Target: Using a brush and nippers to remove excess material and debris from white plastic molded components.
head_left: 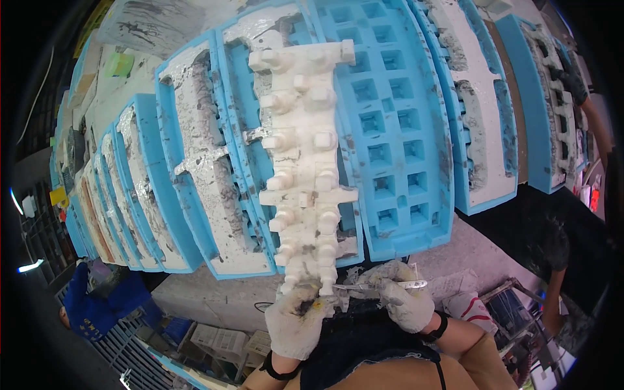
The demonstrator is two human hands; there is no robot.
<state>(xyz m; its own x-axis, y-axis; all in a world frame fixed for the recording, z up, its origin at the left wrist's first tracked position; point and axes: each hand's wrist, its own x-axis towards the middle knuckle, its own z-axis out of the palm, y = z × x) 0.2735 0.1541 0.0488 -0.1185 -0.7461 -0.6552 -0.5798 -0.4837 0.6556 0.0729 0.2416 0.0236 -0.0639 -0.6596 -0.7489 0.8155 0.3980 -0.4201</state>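
Note:
A long white cast piece [302, 159] with rows of square knobs lies over the blue moulds, its near end toward me. My left hand [294, 325], in a dirty white glove, is closed around that near end. My right hand [408, 308], gloved too, grips a slim metal-handled knife [413, 285]. The knife's blade points left and lies close to the near tip of the cast piece; whether it touches cannot be made out. Just right of the casting sits a blue mould [398, 201] with rows of square hollows.
More blue moulds filled with white material stand at left [195, 117] and right [482, 123]. A person in blue [107, 299] is at the lower left; another person's dark-gloved hand [572, 81] works at far right. Below the bench are crates [227, 342] and a white sack [469, 311].

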